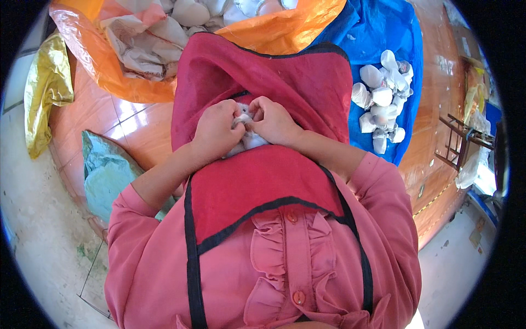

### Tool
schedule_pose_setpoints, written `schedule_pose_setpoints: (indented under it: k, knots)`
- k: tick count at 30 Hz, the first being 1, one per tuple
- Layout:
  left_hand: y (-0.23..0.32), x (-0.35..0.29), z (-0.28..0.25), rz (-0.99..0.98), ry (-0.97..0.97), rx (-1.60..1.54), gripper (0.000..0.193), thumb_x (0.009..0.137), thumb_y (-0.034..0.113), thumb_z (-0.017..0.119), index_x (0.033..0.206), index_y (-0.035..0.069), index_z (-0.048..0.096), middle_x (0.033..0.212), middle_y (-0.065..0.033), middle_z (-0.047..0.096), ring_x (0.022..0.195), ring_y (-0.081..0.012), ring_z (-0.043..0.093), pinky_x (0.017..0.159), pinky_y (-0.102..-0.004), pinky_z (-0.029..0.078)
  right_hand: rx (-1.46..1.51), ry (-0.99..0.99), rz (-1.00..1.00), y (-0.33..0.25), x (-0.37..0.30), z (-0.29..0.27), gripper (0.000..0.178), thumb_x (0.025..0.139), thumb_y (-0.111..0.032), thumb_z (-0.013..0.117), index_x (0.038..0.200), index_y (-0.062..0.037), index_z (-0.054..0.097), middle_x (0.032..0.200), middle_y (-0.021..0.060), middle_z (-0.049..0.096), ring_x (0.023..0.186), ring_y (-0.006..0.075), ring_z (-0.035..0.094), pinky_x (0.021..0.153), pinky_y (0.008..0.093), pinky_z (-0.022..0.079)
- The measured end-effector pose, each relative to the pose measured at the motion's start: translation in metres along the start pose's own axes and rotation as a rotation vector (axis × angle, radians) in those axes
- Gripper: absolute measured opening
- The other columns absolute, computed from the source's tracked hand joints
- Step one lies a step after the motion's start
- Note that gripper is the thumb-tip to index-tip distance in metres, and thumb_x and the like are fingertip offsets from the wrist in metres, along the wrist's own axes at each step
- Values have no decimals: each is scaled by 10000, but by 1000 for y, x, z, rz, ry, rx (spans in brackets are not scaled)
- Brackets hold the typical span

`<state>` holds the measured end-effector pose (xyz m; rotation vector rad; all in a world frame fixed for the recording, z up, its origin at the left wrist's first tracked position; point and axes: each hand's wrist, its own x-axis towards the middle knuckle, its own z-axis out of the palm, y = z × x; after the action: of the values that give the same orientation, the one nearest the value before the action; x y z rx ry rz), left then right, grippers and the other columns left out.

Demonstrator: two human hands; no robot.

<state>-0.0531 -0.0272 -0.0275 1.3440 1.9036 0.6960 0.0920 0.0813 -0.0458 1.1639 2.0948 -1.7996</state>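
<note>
Over my lap, both hands work at a small white, soft-looking cloth piece. My left hand has its fingers curled and pinched on the left side of the piece. From the other side, my right hand pinches it near the top, thumb and forefinger close to the left hand's fingertips. The hands cover much of the piece, so its exact kind does not show. Beneath it lies the dark red apron with black edging, spread over my knees.
Ahead on the left lies an orange sack holding several white rounded pieces. On the right, a blue sheet bears a heap of small white pieces. Yellow and teal sacks lie left; a brown stool stands far right.
</note>
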Motion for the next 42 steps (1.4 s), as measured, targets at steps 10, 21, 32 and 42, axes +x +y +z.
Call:
schedule_pose_setpoints:
  k: [10, 21, 32, 42]
  knots:
    - [2, -10, 1, 244, 95, 74, 196, 675, 34, 608, 845, 48, 512, 741, -133, 500, 723, -340, 526, 646, -439, 420, -102, 68, -207, 15, 1, 11, 217, 741, -156, 724, 848, -20, 593, 775, 125, 626, 711, 235, 602, 633, 363, 483]
    - [9, 5, -30, 28, -163, 78, 211, 838, 275, 607, 828, 65, 619, 785, -156, 599, 747, -339, 609, 667, -445, 484, -19, 123, -279, 22, 12, 16, 256, 780, -256, 677, 894, -39, 605, 863, 197, 645, 815, 362, 634, 710, 445, 495]
    - [4, 32, -45, 135, -446, 83, 237, 817, 241, 688, 874, 25, 610, 767, -120, 628, 733, -266, 626, 664, -373, 493, 36, -28, -256, 18, 11, 2, 290, 738, -274, 726, 867, -34, 628, 806, 137, 660, 756, 270, 644, 680, 385, 500]
    - [20, 36, -21, 286, -439, 468, 203, 794, 212, 607, 861, 24, 571, 848, -144, 579, 832, -299, 607, 724, -418, 495, 8, 55, -255, 42, 15, 11, 275, 747, -250, 757, 841, -28, 625, 759, 113, 647, 704, 200, 616, 650, 347, 492]
